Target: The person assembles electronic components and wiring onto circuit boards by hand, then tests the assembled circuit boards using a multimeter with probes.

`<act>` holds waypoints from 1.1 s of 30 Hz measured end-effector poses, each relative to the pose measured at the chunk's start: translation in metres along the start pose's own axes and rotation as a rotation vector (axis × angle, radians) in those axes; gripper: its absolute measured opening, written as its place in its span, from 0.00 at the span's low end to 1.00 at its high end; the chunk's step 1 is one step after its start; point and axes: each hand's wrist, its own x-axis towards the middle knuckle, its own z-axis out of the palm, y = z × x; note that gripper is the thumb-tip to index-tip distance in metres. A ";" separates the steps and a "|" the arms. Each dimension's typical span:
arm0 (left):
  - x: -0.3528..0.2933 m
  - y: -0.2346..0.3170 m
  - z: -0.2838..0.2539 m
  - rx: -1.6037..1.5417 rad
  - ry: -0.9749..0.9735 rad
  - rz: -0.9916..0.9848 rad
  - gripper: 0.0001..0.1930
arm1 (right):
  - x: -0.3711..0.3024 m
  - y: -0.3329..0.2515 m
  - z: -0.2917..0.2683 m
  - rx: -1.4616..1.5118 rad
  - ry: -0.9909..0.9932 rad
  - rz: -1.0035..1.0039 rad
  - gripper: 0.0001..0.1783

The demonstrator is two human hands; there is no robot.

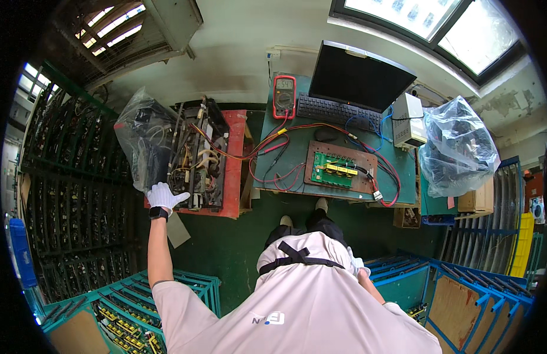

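My left hand (165,197), in a white glove with a dark watch at the wrist, reaches to the near edge of an opened machine (204,159) with bare parts and wiring. Its fingers lie flat and the thumb points right. Clear plastic sheeting (145,127) covers a dark bulky thing just beyond the hand; whether the fingertips touch it I cannot tell. My right hand (355,259), also white-gloved, hangs low beside my right hip. The fingers there are mostly hidden, and I cannot make out anything in them.
On the green table (397,171) are a red multimeter (284,98), a monitor (359,76), a keyboard (338,112) and a green circuit board (334,170) on a brown plate. Cables run from machine to board. Racks of boards (79,194) stand left; blue-framed carts (462,295) flank me.
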 end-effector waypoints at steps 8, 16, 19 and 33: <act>0.001 -0.002 0.002 0.000 -0.038 -0.050 0.48 | -0.024 -0.024 -0.036 0.059 -0.002 0.076 0.54; 0.004 0.000 0.004 0.001 -0.043 -0.053 0.48 | -0.034 -0.032 -0.048 0.099 0.002 0.075 0.54; 0.002 0.008 -0.012 0.005 -0.085 -0.053 0.49 | -0.036 -0.034 -0.050 0.115 0.005 0.076 0.54; -0.004 0.015 -0.010 0.017 -0.044 -0.034 0.49 | -0.045 -0.034 -0.071 0.172 0.028 0.080 0.55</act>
